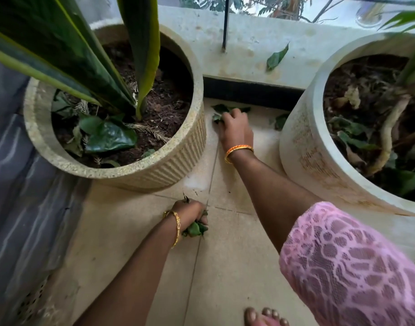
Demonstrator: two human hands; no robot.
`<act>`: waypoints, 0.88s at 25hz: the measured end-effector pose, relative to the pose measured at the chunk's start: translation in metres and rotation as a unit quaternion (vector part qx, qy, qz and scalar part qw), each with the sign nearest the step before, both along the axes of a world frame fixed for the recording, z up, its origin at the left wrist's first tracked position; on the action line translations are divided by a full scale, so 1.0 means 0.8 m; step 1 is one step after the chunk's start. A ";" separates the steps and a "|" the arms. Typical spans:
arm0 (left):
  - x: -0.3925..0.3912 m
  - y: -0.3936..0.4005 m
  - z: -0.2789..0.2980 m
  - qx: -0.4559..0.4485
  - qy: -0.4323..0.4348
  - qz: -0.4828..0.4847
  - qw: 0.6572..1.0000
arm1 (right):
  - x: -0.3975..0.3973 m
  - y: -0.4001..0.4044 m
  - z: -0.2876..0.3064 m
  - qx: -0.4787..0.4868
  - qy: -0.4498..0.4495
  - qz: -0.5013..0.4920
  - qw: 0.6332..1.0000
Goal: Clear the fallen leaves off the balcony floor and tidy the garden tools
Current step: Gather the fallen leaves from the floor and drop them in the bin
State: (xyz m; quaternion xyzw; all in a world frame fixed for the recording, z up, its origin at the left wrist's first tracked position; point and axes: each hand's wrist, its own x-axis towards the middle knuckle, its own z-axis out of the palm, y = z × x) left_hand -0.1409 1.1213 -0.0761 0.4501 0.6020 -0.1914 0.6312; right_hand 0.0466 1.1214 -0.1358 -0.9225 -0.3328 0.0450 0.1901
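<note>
Reaching forward between the two planters, the right hand (234, 128) rests on the floor tiles (135, 243) with its fingers curled down over a cluster of green leaves (219, 109) lying close to the dark base of the ledge (248, 50). The hand grips these leaves against the floor. An orange and gold bangle (238, 152) sits on that wrist, and a pink lace sleeve (347, 262) covers the upper arm.

The left hand (191, 211) is held low, near the foot of the left planter (159, 168), with fingers closed tight round a bunch of leaves (194, 229) that sticks out below the fist. A gold bangle (175, 225) is on this wrist.

One more fallen leaf (280, 121) lies on the tiles just beside the right planter (303, 149). Another leaf (275, 58) lies on top of the ledge, near a thin black post (225, 22).

The left planter holds soil, broad striped blades and several loose leaves. The right planter holds soil, a bent stem and dry litter. Bare toes (265, 316) show at the bottom edge.
</note>
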 end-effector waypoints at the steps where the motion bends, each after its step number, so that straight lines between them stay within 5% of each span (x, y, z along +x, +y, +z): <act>1: 0.001 -0.001 0.000 0.001 -0.001 0.008 1.000 | 0.006 -0.002 0.001 0.020 -0.009 -0.006 1.000; 8: 0.000 0.004 -0.009 0.000 -0.004 0.009 1.000 | 0.040 -0.006 -0.013 -0.103 0.013 0.033 0.994; 12: -0.001 0.000 -0.006 0.003 -0.027 0.056 0.998 | 0.010 -0.024 0.000 -0.040 -0.018 0.054 0.998; 17: 0.015 -0.026 0.015 0.024 -0.114 0.110 0.987 | -0.070 -0.076 0.042 0.133 0.169 -0.031 0.976; 22: 0.030 -0.032 0.050 0.050 -0.158 0.129 0.978 | -0.115 -0.126 0.105 0.179 0.263 0.009 0.948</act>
